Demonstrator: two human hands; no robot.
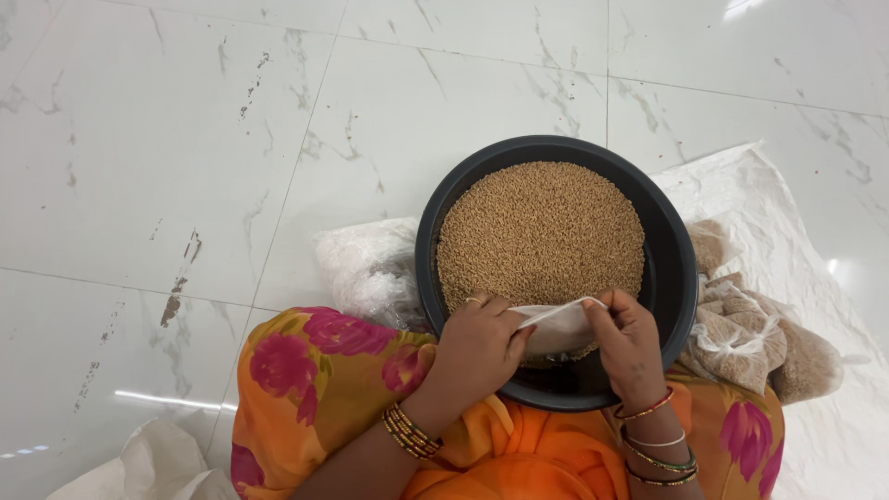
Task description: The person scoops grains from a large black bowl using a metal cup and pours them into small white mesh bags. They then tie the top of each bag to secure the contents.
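On the glossy white marble-patterned floor (185, 139), between grey-veined tiles, we see a round, dark grey basin (671, 278) with a smooth, thick rim, resting against a lap draped in orange cloth (315, 380) printed with pink flowers. The basin is filled almost to the brim with small, golden-brown grain (542, 231), a dry, pebbly heap with a flat top. At the near edge of that heap, the 2 hands hold a thin, translucent white plastic bag (556, 324) between them, its mouth stretched sideways just over the grain. The left hand (477, 347) has its fingers closed in a pinch on the left edge of the bag, a ring showing on 1 finger. The right hand (630, 343) has its fingers curled and clamped on the right edge. Striped bangles circle both wrists. To the left of the basin lies a crumpled clear plastic bag (366, 268), cloudy and wrinkled. To the right, on a coarse woven white sack (796, 231) spread flat, sit knotted plastic bags of grain (750, 338), lumpy and tan.
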